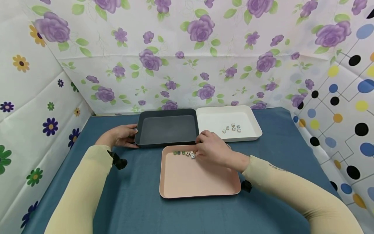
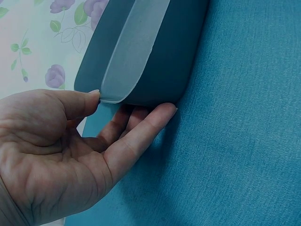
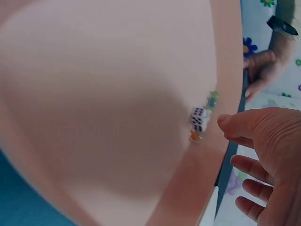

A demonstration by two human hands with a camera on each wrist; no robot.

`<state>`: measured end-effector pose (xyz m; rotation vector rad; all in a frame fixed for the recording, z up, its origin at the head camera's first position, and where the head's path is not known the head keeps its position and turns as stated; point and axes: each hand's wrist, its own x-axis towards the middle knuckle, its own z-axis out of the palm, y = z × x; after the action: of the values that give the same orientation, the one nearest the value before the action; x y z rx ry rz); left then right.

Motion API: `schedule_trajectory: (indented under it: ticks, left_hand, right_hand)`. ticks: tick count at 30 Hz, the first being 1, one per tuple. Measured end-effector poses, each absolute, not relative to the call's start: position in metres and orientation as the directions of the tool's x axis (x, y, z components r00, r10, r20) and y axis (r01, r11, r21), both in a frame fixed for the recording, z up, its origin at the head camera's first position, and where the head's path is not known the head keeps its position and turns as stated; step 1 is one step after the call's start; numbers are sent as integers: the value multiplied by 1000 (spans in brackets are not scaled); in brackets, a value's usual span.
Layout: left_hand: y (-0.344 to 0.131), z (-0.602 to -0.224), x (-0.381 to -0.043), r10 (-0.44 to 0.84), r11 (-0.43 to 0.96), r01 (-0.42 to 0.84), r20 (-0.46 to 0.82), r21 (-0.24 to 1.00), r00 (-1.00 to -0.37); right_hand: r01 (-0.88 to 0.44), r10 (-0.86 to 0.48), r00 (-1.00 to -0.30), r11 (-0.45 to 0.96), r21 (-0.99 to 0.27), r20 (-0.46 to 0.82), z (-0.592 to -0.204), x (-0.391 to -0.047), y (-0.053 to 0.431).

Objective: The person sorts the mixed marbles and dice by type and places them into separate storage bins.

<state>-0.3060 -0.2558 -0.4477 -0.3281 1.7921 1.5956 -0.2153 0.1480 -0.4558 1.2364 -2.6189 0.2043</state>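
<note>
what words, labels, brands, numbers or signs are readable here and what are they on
No word, label, brand or number reads clearly.
Right sleeve: dark print near the cuff, too small and blurred to read.
White dice in the pink tray: dark dots, no numerals visible.
Small green pieces: any marks are too small to read.
Dice in the far white tray: faces too small to read.

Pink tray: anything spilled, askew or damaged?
Nothing stands out. The pink tray looks level and undamaged where visible; the white dice and green pieces lie inside it, by the far edge. The right hand hides part of that edge.
</note>
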Motion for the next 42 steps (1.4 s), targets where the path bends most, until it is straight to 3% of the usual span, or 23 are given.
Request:
schedule_trajectory:
  ticks: [14, 26, 42]
  left_hand:
    - [-255, -445, -305, 262, 221, -606, -645, 765, -718]
    - [-254, -443, -303, 268, 220, -604, -643, 766, -717]
    - [-255, -444, -304, 263, 216, -607, -645, 764, -718]
  right_hand:
    - [-753, -734, -622, 656, 46, 271, -466, -211, 141]
    - [-786, -760, -585, 618, 35, 284, -473, -206, 139]
    - [-777, -751, -610, 629, -4, 252, -479, -204, 138]
